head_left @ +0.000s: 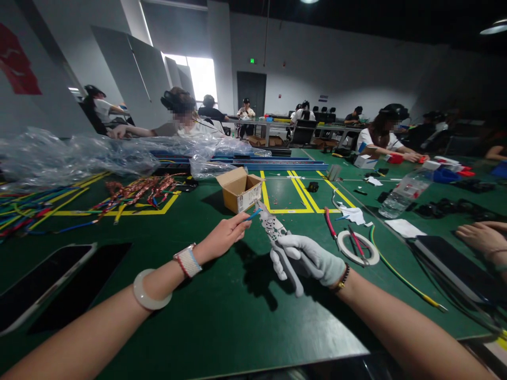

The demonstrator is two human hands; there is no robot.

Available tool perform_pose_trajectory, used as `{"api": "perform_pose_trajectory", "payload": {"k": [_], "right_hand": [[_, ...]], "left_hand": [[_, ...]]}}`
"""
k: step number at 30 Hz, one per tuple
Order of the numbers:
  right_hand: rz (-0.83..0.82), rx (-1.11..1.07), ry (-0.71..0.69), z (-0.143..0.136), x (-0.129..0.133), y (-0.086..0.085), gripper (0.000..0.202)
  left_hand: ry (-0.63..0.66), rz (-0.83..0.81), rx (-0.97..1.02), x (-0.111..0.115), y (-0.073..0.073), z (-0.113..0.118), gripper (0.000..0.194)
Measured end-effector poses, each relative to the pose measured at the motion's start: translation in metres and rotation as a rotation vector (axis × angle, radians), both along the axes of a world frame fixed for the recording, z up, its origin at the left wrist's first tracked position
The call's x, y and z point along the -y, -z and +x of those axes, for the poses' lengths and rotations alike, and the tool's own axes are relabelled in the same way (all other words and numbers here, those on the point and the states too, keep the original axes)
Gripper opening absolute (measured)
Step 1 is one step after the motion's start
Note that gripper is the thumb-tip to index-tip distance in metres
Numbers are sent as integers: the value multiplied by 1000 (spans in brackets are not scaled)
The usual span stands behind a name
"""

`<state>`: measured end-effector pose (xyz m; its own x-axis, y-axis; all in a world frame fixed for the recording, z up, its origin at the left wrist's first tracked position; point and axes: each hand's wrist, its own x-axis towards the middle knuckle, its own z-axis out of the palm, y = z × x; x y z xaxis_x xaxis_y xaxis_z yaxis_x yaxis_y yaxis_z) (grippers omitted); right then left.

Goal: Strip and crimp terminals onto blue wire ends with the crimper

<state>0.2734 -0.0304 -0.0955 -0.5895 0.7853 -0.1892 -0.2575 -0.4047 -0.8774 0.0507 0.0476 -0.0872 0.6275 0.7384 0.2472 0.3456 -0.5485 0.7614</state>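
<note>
Wire stripper (pixel 272 230): clasped in gloved right hand (pixel 307 257) above green tabletop (pixel 222 332); best held steady. Blue wire (pixel 254 214): pinched by bare left hand (pixel 229 232), beside the stripper's head; best kept straight.

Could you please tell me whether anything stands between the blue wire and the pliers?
Nothing visible does: the left hand holds the blue wire by the tip of the pliers in the right hand; the box stands beyond.

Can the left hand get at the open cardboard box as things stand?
Probably yes: the open cardboard box stands just beyond the left hand, with nothing visible blocking the way. But its fingers hold a blue wire, so grasping may be awkward.
</note>
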Motion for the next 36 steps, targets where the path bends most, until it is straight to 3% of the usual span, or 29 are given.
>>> {"api": "perform_pose_trajectory", "payload": {"k": [3, 10, 14, 19, 25, 29, 31, 33, 36], "right_hand": [[-37, -38, -6, -2, -3, 3, 39], [83, 38, 104, 11, -9, -8, 37], [40, -7, 59, 26, -9, -17, 31], [-43, -29, -4, 26, -7, -15, 24], [-36, 76, -52, 25, -6, -13, 27], [133, 336, -78, 33, -4, -25, 29], [273, 525, -19, 38, -5, -30, 35], [449, 761, 155, 43, -9, -30, 41], [840, 1050, 503, 51, -21, -22, 41]], "left_hand": [[-22, 62, -68, -2, 1, 0, 30], [-182, 253, -196, -4, 6, -3, 29], [-237, 348, -258, -7, 16, -4, 32], [-276, 293, -264, -10, 19, -3, 34], [-438, 391, -417, -20, 22, -14, 35], [-471, 430, -465, -27, 29, -21, 33], [-453, 476, -441, -29, 33, -23, 31], [-411, 529, -421, -31, 36, -23, 30], [-324, 623, -419, -31, 41, -22, 30]]}}
